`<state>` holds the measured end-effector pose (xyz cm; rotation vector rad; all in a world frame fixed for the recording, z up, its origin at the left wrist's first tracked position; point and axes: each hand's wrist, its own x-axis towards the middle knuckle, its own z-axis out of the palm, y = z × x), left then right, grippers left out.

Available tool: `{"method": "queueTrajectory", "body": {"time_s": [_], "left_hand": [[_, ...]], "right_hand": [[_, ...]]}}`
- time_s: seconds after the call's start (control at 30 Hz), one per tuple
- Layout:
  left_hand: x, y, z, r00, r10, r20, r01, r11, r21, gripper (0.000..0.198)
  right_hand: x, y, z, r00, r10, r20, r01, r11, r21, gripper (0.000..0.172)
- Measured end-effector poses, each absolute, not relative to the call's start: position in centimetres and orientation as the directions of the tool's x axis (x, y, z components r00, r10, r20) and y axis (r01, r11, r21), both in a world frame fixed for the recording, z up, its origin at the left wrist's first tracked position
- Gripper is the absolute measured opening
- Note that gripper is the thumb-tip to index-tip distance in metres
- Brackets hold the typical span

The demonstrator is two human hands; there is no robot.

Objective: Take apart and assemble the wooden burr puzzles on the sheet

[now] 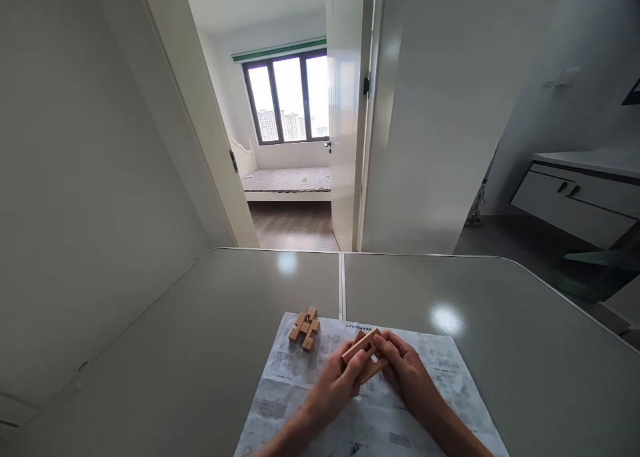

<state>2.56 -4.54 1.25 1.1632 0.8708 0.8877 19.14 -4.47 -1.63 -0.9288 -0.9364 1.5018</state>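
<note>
Over the printed sheet (pixel 280 383), slotted wooden pieces (pixel 364 345), gripped by fingers of left hand (pixel 338 375) and right hand (pixel 409 370), joining seemed unfinished; on its far-left corner lay notched wooden cluster (pixel 305 327), apparently joined

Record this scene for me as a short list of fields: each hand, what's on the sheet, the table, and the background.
left hand: gripping slotted wooden pieces
right hand: gripping the same pieces from the other side
on sheet: notched wooden cluster, near the far left corner
sheet: printed paper, lying under both hands
table: glossy, with a central seam
background: open door, bed, window
</note>
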Motion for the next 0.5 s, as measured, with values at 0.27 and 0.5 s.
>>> {"method": "queueTrajectory", "body": {"time_s": [0.27, 0.5], "left_hand": [[2.6, -3.5, -0.8, 0.350, 0.932, -0.091, -0.243, 0.184, 0.952, 0.069], [2.7, -3.5, -1.0, 0.162, 0.987, -0.017, -0.245, 0.057, 0.968, 0.060]], "right_hand": [[19.0, -3.9, -2.1, 0.018, 0.995, -0.097, -0.382, -0.083, -0.920, 0.041], [18.7, -4.0, -1.8, 0.037, 0.997, -0.074, -0.320, -0.058, -0.946, 0.043]]}}
